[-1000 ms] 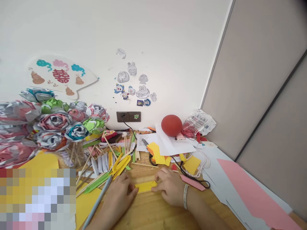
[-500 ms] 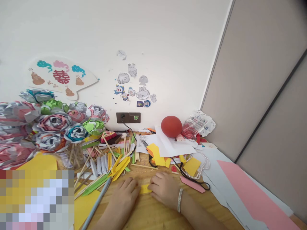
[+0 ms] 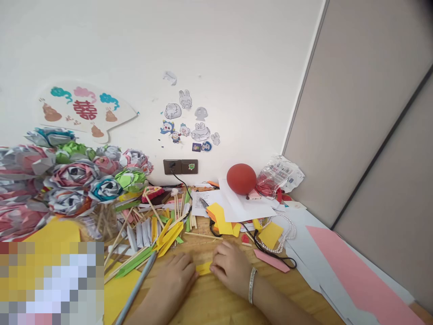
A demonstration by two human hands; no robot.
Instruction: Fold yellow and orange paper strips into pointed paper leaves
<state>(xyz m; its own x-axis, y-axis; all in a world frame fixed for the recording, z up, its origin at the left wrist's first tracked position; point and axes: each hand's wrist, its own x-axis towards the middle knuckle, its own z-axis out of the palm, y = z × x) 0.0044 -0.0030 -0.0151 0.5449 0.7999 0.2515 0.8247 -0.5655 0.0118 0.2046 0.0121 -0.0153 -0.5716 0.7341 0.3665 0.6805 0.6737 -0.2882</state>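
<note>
A small yellow paper strip (image 3: 203, 269) lies on the wooden table between my two hands. My left hand (image 3: 176, 276) is closed over its left end, fingers together and bent down. At the right end, my right hand (image 3: 230, 270) has thumb and fingers pinched on the paper, with a sparkly bracelet on that wrist. The ends of the strip are hidden under my fingers. Folded yellow paper pieces (image 3: 170, 239) lie just beyond my left hand. Beside my left forearm is a grey-blue stick (image 3: 137, 289).
Paper flowers (image 3: 74, 175) crowd the left side. Wooden sticks (image 3: 155, 207) and folded paper are scattered at the back. A red balloon (image 3: 241, 179) rests on white sheets. A black cord (image 3: 270, 253), a pearl string (image 3: 293, 230) and pink paper (image 3: 271, 260) lie to the right.
My left hand has shifted slightly left. The right hand's fingers have bunched and lifted a little at the strip's right end. The yellow strip stays between them.
</note>
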